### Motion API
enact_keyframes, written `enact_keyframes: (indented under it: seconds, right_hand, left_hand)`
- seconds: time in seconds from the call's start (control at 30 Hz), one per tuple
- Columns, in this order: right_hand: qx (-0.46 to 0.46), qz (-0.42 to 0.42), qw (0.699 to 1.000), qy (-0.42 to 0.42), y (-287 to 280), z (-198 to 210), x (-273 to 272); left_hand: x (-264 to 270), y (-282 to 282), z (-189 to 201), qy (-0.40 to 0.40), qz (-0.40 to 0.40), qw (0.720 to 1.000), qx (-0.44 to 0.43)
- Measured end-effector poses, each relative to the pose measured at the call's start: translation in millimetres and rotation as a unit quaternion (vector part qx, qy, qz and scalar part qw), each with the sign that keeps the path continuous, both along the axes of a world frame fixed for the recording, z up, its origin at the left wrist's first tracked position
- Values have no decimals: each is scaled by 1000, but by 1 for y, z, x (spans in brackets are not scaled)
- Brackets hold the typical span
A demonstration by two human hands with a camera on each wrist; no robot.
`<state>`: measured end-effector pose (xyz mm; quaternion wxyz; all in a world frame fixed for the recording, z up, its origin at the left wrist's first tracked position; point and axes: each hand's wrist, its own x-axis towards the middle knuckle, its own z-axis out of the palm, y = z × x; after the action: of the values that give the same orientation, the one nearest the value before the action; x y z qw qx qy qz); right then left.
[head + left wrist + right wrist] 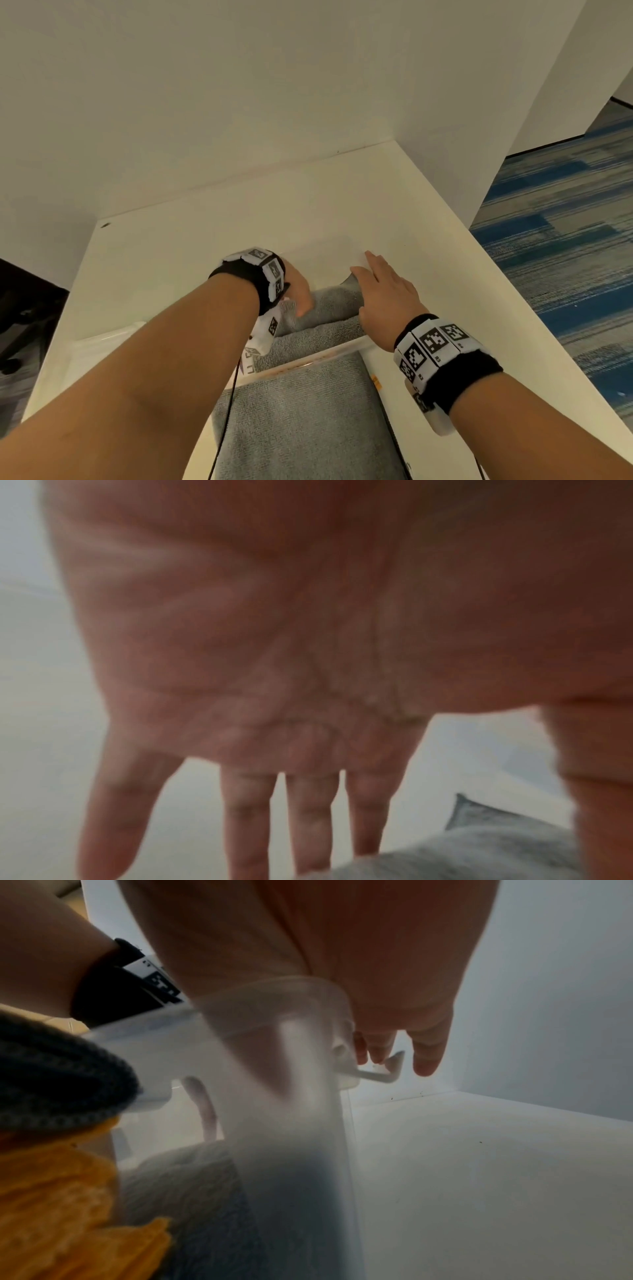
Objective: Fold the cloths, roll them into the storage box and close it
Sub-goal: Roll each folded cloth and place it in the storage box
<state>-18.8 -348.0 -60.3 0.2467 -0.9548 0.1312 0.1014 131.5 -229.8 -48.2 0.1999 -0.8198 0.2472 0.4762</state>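
A clear plastic storage box point(318, 360) stands on the white table, and a rolled grey cloth point(334, 303) lies inside it. A second grey cloth point(301, 421) hangs over the box's near rim toward me. My left hand point(301, 291) reaches into the box at the roll's left end with its thumb on the roll. In the left wrist view the left hand point(308, 764) has straight, spread fingers beside the grey cloth point(479, 853). My right hand point(380, 291) lies flat over the roll's right end and the box's right wall. In the right wrist view the right hand point(394, 1047) has its fingers over the box corner point(274, 1042).
White partition walls point(239, 102) close the table at the back and right. A clear lid-like piece point(102, 342) lies left of the box. An orange cloth point(58, 1204) and a dark knit cloth point(51, 1074) show beside the box. Blue carpet point(565, 257) lies past the table's right edge.
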Motion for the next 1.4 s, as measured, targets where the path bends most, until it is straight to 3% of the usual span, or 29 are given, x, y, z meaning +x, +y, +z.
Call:
enact_keyframes:
  seconds: [0.07, 0.17, 0.33, 0.6, 0.67, 0.8, 0.9, 1.07, 1.23, 1.4]
  right_hand:
    - [0, -1, 1000, -5, 0, 0, 0]
    - [3, 0, 1000, -6, 0, 0, 0]
    - [14, -6, 1000, -7, 0, -1, 0]
    - [11, -2, 1000, -6, 0, -1, 0]
    - [14, -3, 1000, -6, -1, -1, 0]
    - [17, -5, 1000, -7, -2, -1, 0]
    - [15, 0, 1000, -7, -2, -1, 0]
    - [13, 3, 1000, -13, -1, -2, 1]
    - [15, 1, 1000, -15, -1, -2, 0]
    - [9, 1, 1000, -9, -1, -2, 0]
  left_hand:
    - [-4, -12, 13, 29, 13, 999, -44]
    - [-22, -23, 25, -1, 5, 994, -110]
    - [-22, -33, -2, -39, 20, 996, -83]
    - [-28, -35, -9, -40, -4, 996, -82]
    - [-28, -34, -8, -24, 16, 994, -106]
    - [-26, -34, 0, 65, 133, 972, -185]
    - [-31, -32, 3, 87, 157, 968, -173]
    - [-34, -33, 3, 86, 162, 967, -178]
    - [-23, -21, 11, 73, 216, 954, -198]
    - [-11, -3, 16, 41, 235, 956, -169]
